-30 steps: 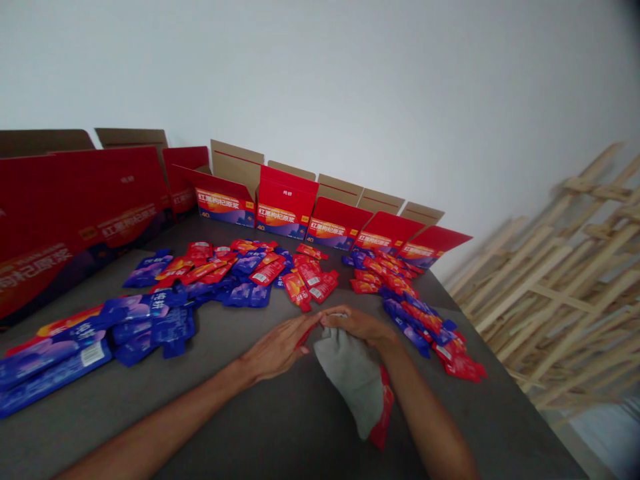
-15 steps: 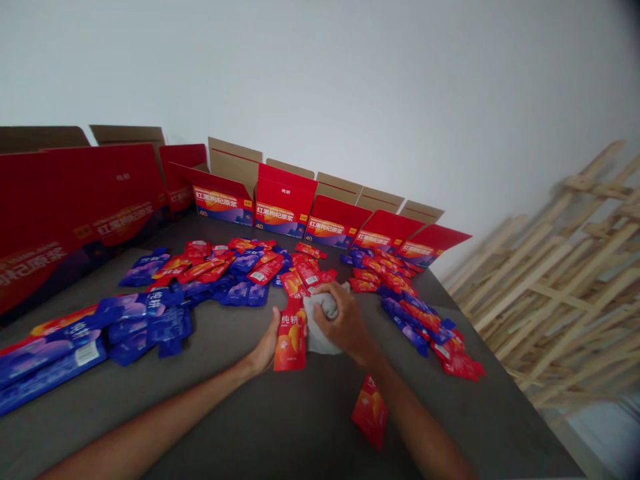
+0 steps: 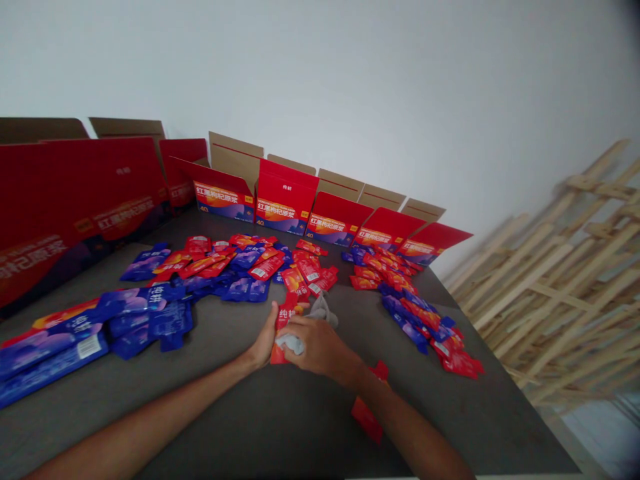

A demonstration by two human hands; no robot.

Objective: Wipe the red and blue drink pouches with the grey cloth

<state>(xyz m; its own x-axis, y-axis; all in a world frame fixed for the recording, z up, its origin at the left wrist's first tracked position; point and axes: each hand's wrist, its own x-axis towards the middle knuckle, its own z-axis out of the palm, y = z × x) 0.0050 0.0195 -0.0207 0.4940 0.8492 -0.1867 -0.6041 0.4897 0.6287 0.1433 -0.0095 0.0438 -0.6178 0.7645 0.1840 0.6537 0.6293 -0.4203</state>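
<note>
A red pouch with orange fruit printing is gripped along its left edge by my left hand. My right hand has its fingers closed on a grey cloth and presses part of it against the front of the pouch. The lower half of that pouch is largely covered by the cloth and fingers. Just beyond, loose red pouches lie on the dark table. Another red pouch rests on the table, partly hidden under my right forearm.
Open red cartons line the back of the table, with larger ones at the left. Mixed blue and red pouches lie in the middle, blue ones at left, more at right. Wooden slats stand beyond the right edge.
My right hand has moved left and slightly down with the cloth, from beside the red pouch onto its front. My left hand keeps hold of the pouch in nearly the same place.
</note>
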